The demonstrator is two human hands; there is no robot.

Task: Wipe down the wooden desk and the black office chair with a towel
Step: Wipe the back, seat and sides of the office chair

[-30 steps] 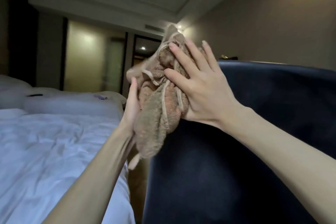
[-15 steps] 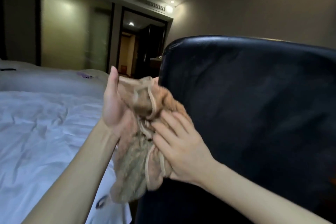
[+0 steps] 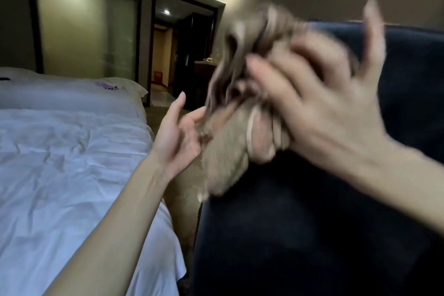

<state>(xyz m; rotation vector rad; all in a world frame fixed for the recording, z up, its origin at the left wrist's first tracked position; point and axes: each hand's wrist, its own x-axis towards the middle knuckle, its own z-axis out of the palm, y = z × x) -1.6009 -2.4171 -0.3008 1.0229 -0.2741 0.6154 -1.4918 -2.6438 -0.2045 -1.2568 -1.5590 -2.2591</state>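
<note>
Bunched towel [image 3: 228, 163] hangs against the black chair [image 3: 312, 235] at its upper left edge, long axis near vertical, tail down; right hand [image 3: 324, 122] covers it with spread fingers, grip lost in blur; left hand [image 3: 177, 137] slack-fingered beside it.

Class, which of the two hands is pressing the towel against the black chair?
The right hand, blurred, fingers spread over the brown towel on the chair back. The left hand is open beside the towel, away from the chair.
</note>
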